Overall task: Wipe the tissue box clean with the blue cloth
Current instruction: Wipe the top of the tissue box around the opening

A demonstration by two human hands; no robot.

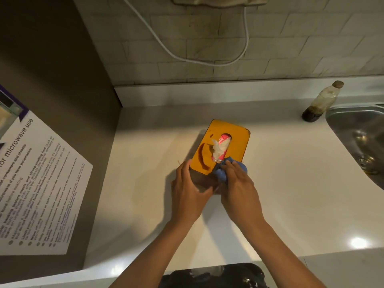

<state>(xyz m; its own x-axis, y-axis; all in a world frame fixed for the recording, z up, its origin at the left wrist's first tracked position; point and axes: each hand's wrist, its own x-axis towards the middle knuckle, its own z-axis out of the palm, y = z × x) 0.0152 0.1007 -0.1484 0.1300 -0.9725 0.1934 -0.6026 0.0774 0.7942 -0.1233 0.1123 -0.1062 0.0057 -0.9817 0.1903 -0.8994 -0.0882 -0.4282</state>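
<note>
While our left hand [188, 188] clasps the near end of the orange tissue box [223, 147] to steady it on the white worktop [145, 163], our right hand [236, 181] presses the bunched blue cloth [221, 173] onto its near right corner

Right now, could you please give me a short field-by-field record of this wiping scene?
surface: white countertop
tissue box: orange lid, tissue poking from its slot
left hand: bracing the box's near left corner
right hand: pressing the blue cloth on the box's near right corner
bottle: upright beside the sink, apart from the box
notice: microwave-use sheet, on the left
</note>
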